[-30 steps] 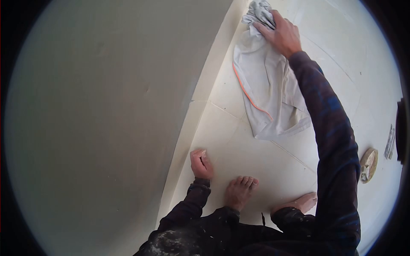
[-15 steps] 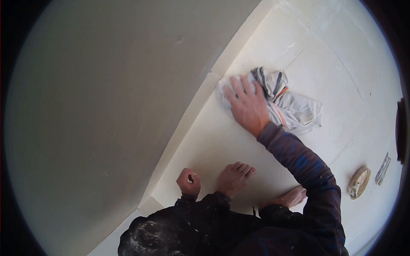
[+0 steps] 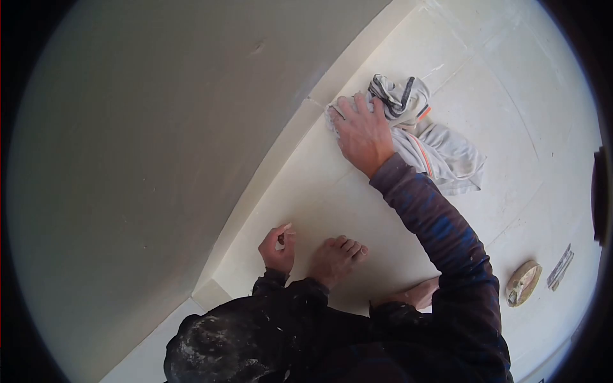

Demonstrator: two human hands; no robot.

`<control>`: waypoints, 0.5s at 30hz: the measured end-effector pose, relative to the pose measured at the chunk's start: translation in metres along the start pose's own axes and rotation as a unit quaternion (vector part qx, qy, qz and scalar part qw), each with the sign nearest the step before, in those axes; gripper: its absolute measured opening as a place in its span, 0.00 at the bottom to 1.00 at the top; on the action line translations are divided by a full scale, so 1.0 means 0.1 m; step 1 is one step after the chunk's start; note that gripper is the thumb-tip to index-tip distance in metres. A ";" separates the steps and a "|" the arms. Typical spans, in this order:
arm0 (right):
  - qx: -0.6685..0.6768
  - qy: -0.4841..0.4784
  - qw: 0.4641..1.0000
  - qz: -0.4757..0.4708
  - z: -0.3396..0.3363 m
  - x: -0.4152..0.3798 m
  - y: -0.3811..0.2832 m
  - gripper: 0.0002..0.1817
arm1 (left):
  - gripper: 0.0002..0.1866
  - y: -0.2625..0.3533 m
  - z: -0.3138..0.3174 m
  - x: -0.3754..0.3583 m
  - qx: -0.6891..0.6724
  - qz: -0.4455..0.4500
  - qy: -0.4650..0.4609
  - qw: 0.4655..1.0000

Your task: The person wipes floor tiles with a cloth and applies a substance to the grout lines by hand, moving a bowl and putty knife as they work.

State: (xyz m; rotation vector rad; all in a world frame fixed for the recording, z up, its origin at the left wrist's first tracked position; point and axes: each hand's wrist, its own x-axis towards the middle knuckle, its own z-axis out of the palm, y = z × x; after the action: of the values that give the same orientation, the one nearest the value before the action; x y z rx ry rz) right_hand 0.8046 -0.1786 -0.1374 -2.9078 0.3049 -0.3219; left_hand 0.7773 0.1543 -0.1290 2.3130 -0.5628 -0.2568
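Observation:
My right hand point(image 3: 365, 134) presses a crumpled white rag point(image 3: 440, 153) with dark and orange stripes against the pale floor. Its fingers bend over the bunched end of the rag, right beside the baseboard, and the rest of the cloth spreads out to the right. Lower down, my left hand point(image 3: 278, 249) is held near the baseboard and my bare foot. Its fingers curl toward the thumb in a loose ring, with nothing visible inside.
A grey wall point(image 3: 147, 140) fills the left, edged by a pale baseboard point(image 3: 281, 150). On the tiled floor point(image 3: 511, 153) at the right lie a roll of tape point(image 3: 523, 284) and a thin grey strip point(image 3: 560, 267). My bare feet point(image 3: 338, 258) are on the floor.
My right hand has moved slightly up and left with the bunched end of the rag, close along the baseboard. My left hand has shifted up a little, and the view has moved slightly.

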 end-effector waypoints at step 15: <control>0.114 -0.140 0.980 -0.088 -0.35 -0.18 0.11 0.18 | 0.09 -0.16 -0.28 -0.43 0.028 -0.051 -0.075 0.996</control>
State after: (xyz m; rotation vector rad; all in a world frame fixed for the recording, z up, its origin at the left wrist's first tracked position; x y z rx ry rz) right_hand 0.7773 -0.1913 -0.1093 -2.7081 -0.0342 0.0286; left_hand 0.7539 0.2015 -0.1191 2.3929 -0.5315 -0.4721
